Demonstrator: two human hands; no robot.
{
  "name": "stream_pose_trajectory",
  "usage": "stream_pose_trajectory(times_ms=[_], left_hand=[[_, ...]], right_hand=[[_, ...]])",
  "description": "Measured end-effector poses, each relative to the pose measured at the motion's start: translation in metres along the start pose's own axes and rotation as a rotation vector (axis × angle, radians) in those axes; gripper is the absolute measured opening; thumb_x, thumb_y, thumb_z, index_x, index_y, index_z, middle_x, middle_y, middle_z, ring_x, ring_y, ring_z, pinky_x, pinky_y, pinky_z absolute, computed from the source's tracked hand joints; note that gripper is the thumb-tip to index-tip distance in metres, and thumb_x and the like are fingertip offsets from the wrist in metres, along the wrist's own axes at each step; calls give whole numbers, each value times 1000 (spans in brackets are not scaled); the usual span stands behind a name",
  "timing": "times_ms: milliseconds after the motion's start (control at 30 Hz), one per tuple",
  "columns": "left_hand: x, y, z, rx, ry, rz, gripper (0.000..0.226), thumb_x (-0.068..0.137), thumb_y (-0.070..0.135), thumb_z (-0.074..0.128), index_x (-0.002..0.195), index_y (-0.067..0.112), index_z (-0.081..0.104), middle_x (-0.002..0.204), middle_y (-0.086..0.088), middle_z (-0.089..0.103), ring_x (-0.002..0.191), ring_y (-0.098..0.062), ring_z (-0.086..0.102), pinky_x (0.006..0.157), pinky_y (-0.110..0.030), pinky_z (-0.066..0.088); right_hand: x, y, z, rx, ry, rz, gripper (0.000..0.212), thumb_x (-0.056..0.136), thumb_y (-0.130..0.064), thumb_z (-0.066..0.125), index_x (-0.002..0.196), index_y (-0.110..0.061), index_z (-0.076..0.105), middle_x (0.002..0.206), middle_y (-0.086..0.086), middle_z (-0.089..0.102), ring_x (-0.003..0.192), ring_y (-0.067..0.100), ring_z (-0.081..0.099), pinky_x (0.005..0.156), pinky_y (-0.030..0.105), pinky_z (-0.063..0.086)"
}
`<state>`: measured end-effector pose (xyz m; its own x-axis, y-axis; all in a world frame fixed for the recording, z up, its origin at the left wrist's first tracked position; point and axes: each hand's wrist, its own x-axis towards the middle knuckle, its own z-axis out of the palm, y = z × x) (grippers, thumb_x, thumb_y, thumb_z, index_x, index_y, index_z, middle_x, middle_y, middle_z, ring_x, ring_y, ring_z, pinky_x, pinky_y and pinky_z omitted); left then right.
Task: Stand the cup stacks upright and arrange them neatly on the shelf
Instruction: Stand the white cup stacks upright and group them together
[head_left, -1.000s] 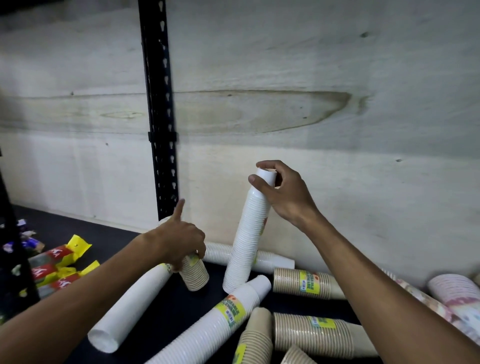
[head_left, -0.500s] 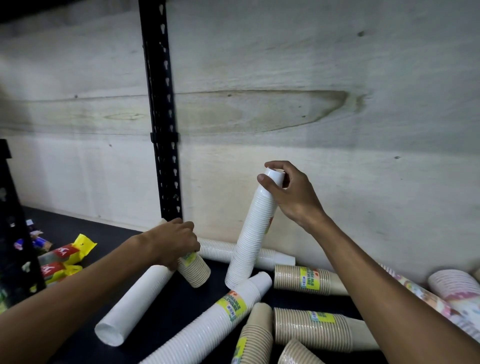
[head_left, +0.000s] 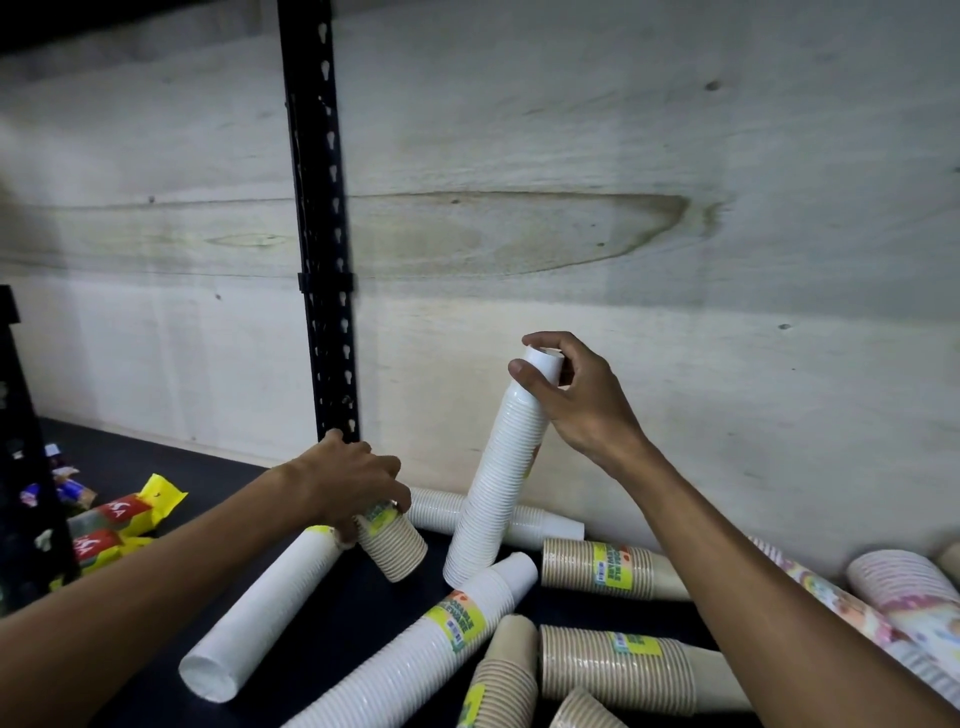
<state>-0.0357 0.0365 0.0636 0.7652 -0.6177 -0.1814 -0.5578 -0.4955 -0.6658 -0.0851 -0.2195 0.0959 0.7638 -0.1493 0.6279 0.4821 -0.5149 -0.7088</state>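
Note:
My right hand (head_left: 582, 405) grips the top of a tall white cup stack (head_left: 493, 488), which leans a little to the right with its base on the dark shelf (head_left: 156, 467). My left hand (head_left: 353, 478) curls round the upper end of a short brown cup stack (head_left: 395, 545) with a yellow-green label, tilted on the shelf. Around them lie several fallen stacks: a plain white one (head_left: 260, 608) at the left, a labelled white one (head_left: 415, 649) in front, and brown ones (head_left: 608, 569) to the right.
A black perforated upright (head_left: 322, 234) stands against the plywood back wall (head_left: 623, 208), just behind my left hand. Red and yellow packets (head_left: 119, 519) lie at the far left. Patterned cup stacks (head_left: 898, 587) lie at the right edge. A dark frame (head_left: 21, 441) borders the left.
My left hand has closed its raised thumb and settled onto the short brown stack. My right hand has tipped the tall white stack slightly nearer upright.

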Motion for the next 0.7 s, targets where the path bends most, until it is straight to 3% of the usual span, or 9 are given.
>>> stream_pose_trajectory(times_ms=[133,267,333,467,567,700], left_hand=[[0,-6,4,36,-17,-24,68,80,29,72,137,32,35,133,1,47,121,-26,46,92,-44,40],[0,-13,7,72,11,-26,55,74,23,72,123,16,48,123,-2,54,115,-22,48,95,-36,40],[-1,-15,4,93,16,-25,54,73,25,73,122,18,50,123,-1,56,116,-22,48,97,-36,38],[-6,-11,-2,102,52,-71,62,81,28,71,134,35,40,129,1,49,124,-26,41,98,-56,35],[-4,-6,2,63,136,-92,51,92,19,58,136,37,40,131,-2,43,123,-27,38,81,-43,47],[-2,-7,7,45,235,-24,56,93,10,53,139,38,40,133,-4,42,127,-27,34,90,-37,44]], right_hand=[[-1,0,-1,4,1,3,32,87,-41,70,117,-31,63,112,-20,65,95,1,60,82,19,47],[-2,0,-1,2,8,5,32,87,-42,70,117,-32,63,112,-20,65,97,3,61,82,21,48],[-1,-1,0,-6,3,1,32,87,-42,70,117,-32,63,113,-20,65,97,1,61,81,19,47],[1,-5,4,-35,-2,7,32,86,-45,70,115,-33,63,113,-21,65,92,0,61,81,22,49],[5,-9,9,-97,31,10,34,84,-50,70,112,-33,63,114,-21,65,94,6,62,87,30,52],[9,-13,14,-209,44,16,40,82,-55,69,114,-32,63,119,-13,64,105,10,59,92,35,50]])
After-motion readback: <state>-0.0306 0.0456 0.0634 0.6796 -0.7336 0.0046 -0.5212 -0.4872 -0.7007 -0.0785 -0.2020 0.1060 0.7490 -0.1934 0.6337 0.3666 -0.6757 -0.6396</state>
